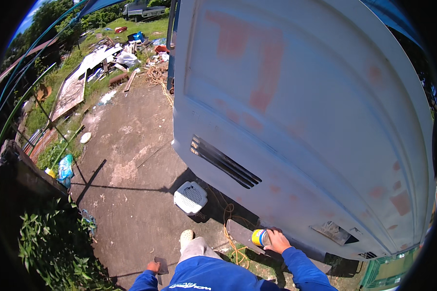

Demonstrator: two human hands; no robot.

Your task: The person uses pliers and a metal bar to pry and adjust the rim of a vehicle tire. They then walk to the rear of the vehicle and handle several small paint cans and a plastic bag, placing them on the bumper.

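Observation:
My right hand [277, 241] is closed around a small yellow and blue can [259, 237], tipped on its side, beside the lower edge of a large panel. Down by my left leg, my left hand [153, 267] grips a thin, flat grey plate [161, 265]; its exact kind is too small to make out. The large pale grey vehicle body panel [320, 126] fills the right side, with reddish-brown patches [269, 68] across it. Dark louvre slots [226, 162] are cut into its lower part. Neither hand touches the panel's middle.
A white perforated plastic basket [190, 198] stands on the concrete [126, 145] near the panel's lower edge. An orange cord [229, 228] loops beside a flat board [243, 233]. Boards and scrap [82, 82] lie far left; leafy plants [53, 242] grow near left.

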